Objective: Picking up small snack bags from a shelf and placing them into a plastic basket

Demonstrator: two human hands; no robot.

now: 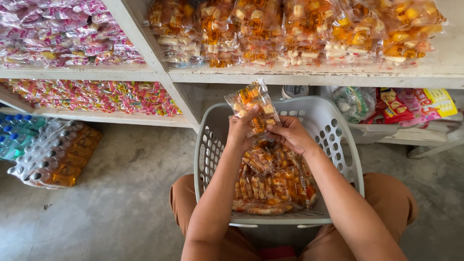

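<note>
You sit low on a bare grey concrete floor [121, 193], facing a worn white shelf unit [309, 75] that fills the top of your view from 9 to 3 o'clock. A grey plastic laundry basket [333, 130] with holed walls rests on your lap at the centre, its far rim close under the shelf edge.

Your left hand [241, 128] and right hand [290, 133] meet just above the basket's far rim, at 12 o'clock from your knees. Both are closed around the lower end of one clear snack packet [251, 99] with orange print, fingers curled on it; its upper half sticks up, tilted toward 11 o'clock. Below your wrists, the basket holds a heap of the same packets [273, 183].

The upper shelf at 12 to 2 o'clock carries stacked orange snack bags [299, 29], right up to its front edge. At 10 to 11 o'clock lie pink candy packs [63, 34], and more pink and yellow ones [96, 96] fill the shelf beneath. At 3 o'clock the lower shelf holds loose colourful wrappers [415, 104]. Shrink-wrapped bottles [53, 154] lie on the floor at 9 o'clock.

Open floor lies at 7 to 8 o'clock, between the bottles and your left knee, and a narrower strip at 4 o'clock.
</note>
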